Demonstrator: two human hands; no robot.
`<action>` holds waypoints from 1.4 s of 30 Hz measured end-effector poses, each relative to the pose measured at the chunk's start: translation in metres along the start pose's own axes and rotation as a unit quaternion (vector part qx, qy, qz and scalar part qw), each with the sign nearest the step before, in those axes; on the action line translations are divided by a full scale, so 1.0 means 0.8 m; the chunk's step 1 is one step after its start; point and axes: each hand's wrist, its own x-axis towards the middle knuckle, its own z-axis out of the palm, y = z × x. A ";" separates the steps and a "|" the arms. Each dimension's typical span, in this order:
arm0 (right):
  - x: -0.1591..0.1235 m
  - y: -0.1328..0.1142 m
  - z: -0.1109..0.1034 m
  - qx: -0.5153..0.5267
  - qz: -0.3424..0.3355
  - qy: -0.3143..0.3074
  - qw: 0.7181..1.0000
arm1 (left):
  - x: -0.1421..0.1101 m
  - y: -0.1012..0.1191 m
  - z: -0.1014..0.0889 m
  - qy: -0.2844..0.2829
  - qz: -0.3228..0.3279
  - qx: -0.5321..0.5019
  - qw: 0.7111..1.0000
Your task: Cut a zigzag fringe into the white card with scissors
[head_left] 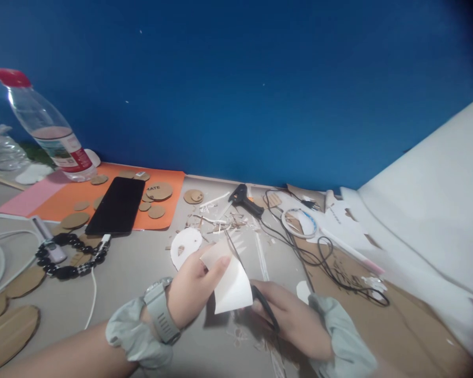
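In the head view, my left hand (199, 286) pinches a white piece of paper (232, 289) between thumb and fingers, above the table. My right hand (286, 315) is closed around the black handles of a pair of scissors (266, 304). A dark, thin blade shows along the paper's upper right edge; most of the scissors is hidden behind the paper. Just beyond my left hand lies a white disc (186, 244) with cut-out holes. A small white scrap (302, 291) lies beside my right hand.
A black glue gun (246, 202) lies at the back among scraps, its cable running right. Near it is a roll of tape (299, 223). To the left are a black phone (116, 207), cardboard discs (160, 191), a bead bracelet (67, 270) and a water bottle (59, 136). A blue wall (236, 94) stands behind.
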 end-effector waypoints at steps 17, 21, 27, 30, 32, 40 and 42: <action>-0.001 -0.001 0.005 -0.007 0.012 0.029 0.999 | 0.002 -0.001 0.000 0.005 -0.012 -0.030 0.999; 0.002 0.001 0.002 -0.002 -0.005 0.010 1.000 | 0.000 -0.004 0.001 0.017 -0.035 -0.082 0.996; 0.002 0.005 0.003 -0.005 -0.034 0.016 0.999 | -0.003 -0.010 0.003 -0.011 -0.045 -0.087 0.995; 0.001 0.005 0.010 0.006 -0.053 0.044 0.998 | -0.001 -0.010 0.003 -0.018 -0.037 -0.083 0.996; 0.000 0.003 0.013 0.009 -0.059 0.051 0.997 | 0.000 -0.009 0.003 -0.020 -0.033 -0.080 0.996; -0.002 -0.006 0.005 0.004 -0.023 0.033 0.999 | 0.000 -0.012 0.003 -0.001 -0.023 -0.054 0.998; -0.001 -0.005 0.003 -0.004 -0.022 0.027 0.999 | 0.000 -0.012 0.004 -0.003 -0.027 -0.056 0.998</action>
